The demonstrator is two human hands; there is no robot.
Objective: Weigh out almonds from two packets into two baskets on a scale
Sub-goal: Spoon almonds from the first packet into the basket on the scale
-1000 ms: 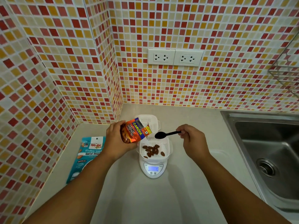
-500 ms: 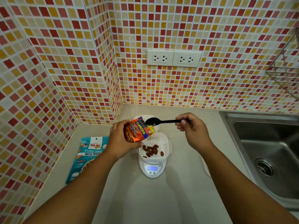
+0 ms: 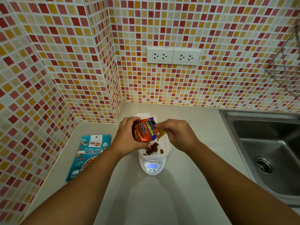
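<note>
L hand point(image 3: 128, 138) grips orange packet point(image 3: 145, 129) above basket point(image 3: 164, 147) w/ almonds point(image 3: 152, 149) on scale point(image 3: 152, 168) | R hand point(image 3: 177, 135) fingers curled at packet mouth, grasp unclear | teal packet point(image 3: 88, 157) left.

The left hand point(image 3: 128, 137) holds an orange almond packet point(image 3: 143, 129) tilted over a white basket point(image 3: 164, 147) that sits on a white digital scale point(image 3: 152, 167). The right hand point(image 3: 178, 133) is at the packet's open top, fingers curled; whether it holds a spoon cannot be told. Several almonds point(image 3: 152, 149) lie in the basket. A second white basket point(image 3: 142, 115) shows just behind the hands. A teal packet of roasted almonds point(image 3: 88, 155) lies flat on the bench point(image 3: 146, 200) to the left. A steel sink point(image 3: 267, 151) is at the right.
</note>
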